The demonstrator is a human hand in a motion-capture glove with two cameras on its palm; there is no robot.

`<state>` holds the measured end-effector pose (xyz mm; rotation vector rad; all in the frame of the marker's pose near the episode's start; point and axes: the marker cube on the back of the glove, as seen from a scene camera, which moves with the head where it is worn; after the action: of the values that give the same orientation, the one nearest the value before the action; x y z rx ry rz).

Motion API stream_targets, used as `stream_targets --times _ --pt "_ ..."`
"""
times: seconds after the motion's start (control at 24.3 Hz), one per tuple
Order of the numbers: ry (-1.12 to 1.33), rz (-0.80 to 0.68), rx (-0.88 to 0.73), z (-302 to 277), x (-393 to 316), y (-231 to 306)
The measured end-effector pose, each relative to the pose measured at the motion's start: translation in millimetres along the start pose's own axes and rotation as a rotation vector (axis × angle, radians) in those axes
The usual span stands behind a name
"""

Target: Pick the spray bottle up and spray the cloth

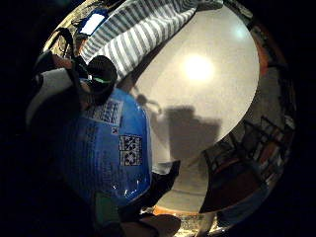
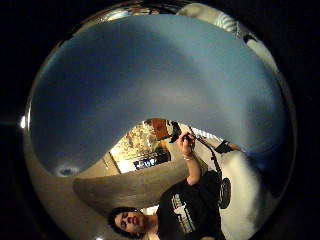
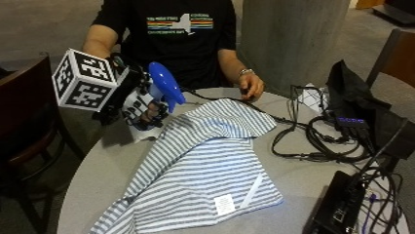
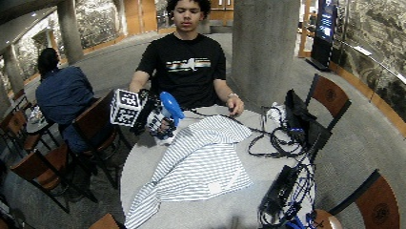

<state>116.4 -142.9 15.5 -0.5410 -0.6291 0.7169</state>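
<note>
- Curled round the body of the blue spray bottle (image 3: 166,87), the grip of the gloved right hand (image 3: 144,110) holds it up off the table (image 3: 110,165), at the left side of the scene.
- Its blue head tilts toward the right, over the near-left corner of the striped cloth (image 3: 204,170).
- From the little-finger palm view, the bottle's blue body (image 1: 111,148) with its printed label fills the space close to the palm, and its dark nozzle (image 1: 101,74) lies toward the cloth (image 1: 133,34).
- From the thumb-side palm view, the bottle's blue surface (image 2: 150,85) covers most of what can be seen.
- Grey and white stripes mark the cloth, which lies spread across the middle of the round table, rumpled and folded over at its far end, with a white tag (image 3: 224,204) near its near edge.
- Across the table, the bare left hand (image 3: 250,87) rests at the far edge, touching a black cable just beyond the cloth's far fold.
- Loops of black cable (image 3: 305,136) lie on the right part of the table, beside the cloth but apart from it.
- Farther right sits a black bag (image 3: 353,105), and a black box (image 3: 337,204) lies at the near right edge.
</note>
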Motion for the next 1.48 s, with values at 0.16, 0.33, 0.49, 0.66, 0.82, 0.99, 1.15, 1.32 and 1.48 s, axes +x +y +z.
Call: stream_targets --times 0.16,0.33,0.49,0.66,0.82,0.99,1.15,1.32,1.48 --pt "0.049 0.043 -0.022 1 1 4" --pt "0.065 0.070 -0.023 1 4 9" --pt "0.073 0.081 -0.020 0 7 12" --pt "0.088 0.086 -0.014 -1 9 15" --pt "0.097 0.090 -0.005 -2 8 17" --pt "0.077 0.061 0.026 -6 3 19" --pt "-0.006 -0.056 0.104 -3 -17 25" --pt "-0.152 -0.311 0.232 16 -60 33" --pt "-0.350 -0.529 0.303 65 -120 40"
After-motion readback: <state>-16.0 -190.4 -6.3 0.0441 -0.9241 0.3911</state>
